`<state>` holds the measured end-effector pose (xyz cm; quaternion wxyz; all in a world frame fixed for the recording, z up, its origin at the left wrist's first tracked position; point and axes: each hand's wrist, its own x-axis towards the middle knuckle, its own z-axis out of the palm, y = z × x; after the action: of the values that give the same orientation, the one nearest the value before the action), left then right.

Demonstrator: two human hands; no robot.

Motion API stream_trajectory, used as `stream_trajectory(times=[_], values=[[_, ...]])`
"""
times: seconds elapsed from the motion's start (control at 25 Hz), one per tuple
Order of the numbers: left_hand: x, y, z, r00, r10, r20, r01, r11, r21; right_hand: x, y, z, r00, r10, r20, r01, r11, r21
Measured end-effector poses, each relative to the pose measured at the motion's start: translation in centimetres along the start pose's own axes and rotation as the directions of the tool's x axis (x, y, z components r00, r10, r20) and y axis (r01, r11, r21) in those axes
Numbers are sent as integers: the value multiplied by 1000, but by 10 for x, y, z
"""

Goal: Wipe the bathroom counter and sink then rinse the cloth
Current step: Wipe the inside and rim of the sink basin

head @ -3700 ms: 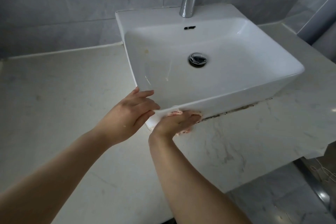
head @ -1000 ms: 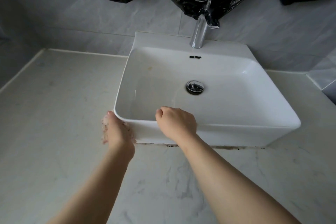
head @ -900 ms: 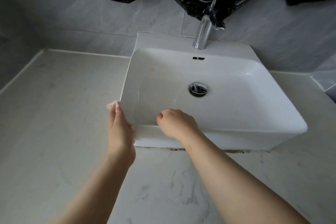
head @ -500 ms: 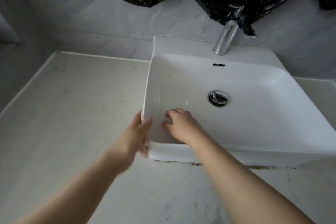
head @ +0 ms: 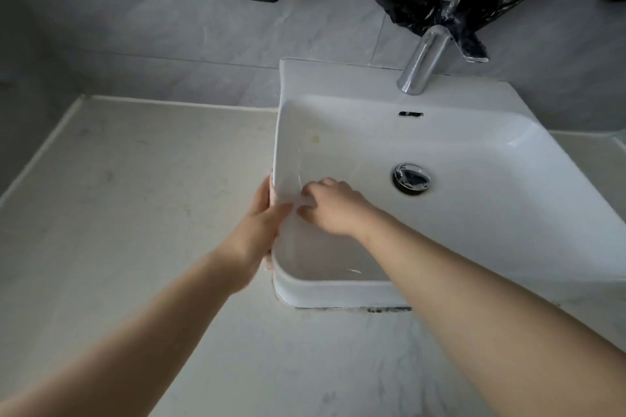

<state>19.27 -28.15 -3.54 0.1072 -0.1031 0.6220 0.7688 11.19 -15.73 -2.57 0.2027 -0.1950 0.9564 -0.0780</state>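
While pressing soft pink cloth (head: pixel 270 184) flat-fingered with left hand (head: pixel 257 227) against outer left wall of white rectangular ceramic sink (head: pixel 338 291), go easy: probably limp, light, slippy. Better bunched mid-fold. Meanwhile right hand (head: pixel 335 210) curled, empty, inside sink.

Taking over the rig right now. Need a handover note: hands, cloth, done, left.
Left hand: pressed flat on the sink's outer left wall, cloth under the palm, only a pink edge showing.
Right hand: inside the basin by the left wall, fingers curled, nothing seen in it.
Done: nothing clearly finished; no water from the faucet.
Left: yellowish spot on the inner wall, dark grime along the front base seam, counter, then rinse.
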Motion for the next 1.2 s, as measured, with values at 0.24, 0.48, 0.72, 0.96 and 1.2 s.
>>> stream_trajectory(times=[0.24,0.48,0.72,0.96,1.2], values=[[49,9,-19,979,-98,-179,137,966,220,-2,1,25,956,-38,-290,42,999,9],[-8,-42,4,997,-27,-79,26,1000,-17,5,0,27,955,10,-296,30,991,130],[19,-19,1,999,0,-49,-12,966,-258,7,4,25,955,9,-297,50,980,191],[31,-4,-1,990,110,-85,-114,993,-42,8,0,23,966,3,-260,45,982,181],[42,-3,-9,990,127,57,-117,982,-146,12,-5,13,982,61,-178,-18,972,234]])
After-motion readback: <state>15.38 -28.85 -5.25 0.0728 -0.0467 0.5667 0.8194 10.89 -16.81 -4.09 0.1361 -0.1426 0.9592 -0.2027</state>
